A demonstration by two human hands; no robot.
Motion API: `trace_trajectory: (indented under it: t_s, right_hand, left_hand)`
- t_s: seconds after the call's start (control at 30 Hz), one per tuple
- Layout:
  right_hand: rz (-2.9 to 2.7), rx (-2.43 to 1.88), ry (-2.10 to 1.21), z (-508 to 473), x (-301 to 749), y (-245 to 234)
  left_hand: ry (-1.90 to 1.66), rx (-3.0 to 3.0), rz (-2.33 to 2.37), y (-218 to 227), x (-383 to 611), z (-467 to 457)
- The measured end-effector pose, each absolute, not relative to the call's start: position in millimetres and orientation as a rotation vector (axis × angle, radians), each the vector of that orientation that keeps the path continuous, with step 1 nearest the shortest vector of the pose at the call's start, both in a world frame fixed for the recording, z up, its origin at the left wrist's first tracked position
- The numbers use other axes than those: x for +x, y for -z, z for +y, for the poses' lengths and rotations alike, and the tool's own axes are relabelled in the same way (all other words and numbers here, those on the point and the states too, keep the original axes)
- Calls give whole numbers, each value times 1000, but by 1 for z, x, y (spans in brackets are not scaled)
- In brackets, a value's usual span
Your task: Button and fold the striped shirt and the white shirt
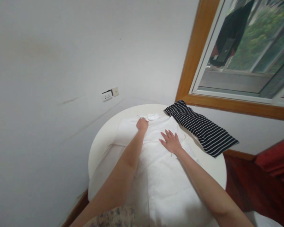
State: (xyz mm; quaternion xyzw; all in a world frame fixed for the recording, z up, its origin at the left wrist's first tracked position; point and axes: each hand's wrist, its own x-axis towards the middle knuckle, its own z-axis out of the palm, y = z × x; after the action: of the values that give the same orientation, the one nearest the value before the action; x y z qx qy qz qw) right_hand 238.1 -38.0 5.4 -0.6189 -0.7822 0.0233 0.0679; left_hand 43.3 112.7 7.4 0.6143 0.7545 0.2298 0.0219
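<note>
A white garment (161, 176) lies spread over a round white table (101, 138). My left hand (142, 124) is at the garment's far end, fingers pinched together on the cloth near its collar (151, 116). My right hand (170, 141) lies flat on the middle of the garment, fingers stretched out and apart, pressing the cloth down.
A folded black-and-white striped cloth (198, 126) lies on the table's far right edge. The white wall behind carries a socket (109, 94). A wood-framed window (239, 63) is at the upper right. Dark red wooden floor (246, 186) and furniture (276, 157) show at right.
</note>
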Motion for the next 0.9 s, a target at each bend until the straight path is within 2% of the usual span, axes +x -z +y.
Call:
trace_trajectory:
  t_s: [0.53, 0.73, 0.9]
  right_hand:
    - [-2347, -1881, -147, -38, 239, -10]
    - [-2366, -1912, -127, -48, 234, -7]
    - [-2464, -1910, -100, -62, 224, -13]
  left_hand:
    - [-709, 2160, 2278, -14, 41, 91]
    - [-719, 2356, 2314, -33, -24, 82]
    - [-761, 2152, 2513, -40, -90, 77]
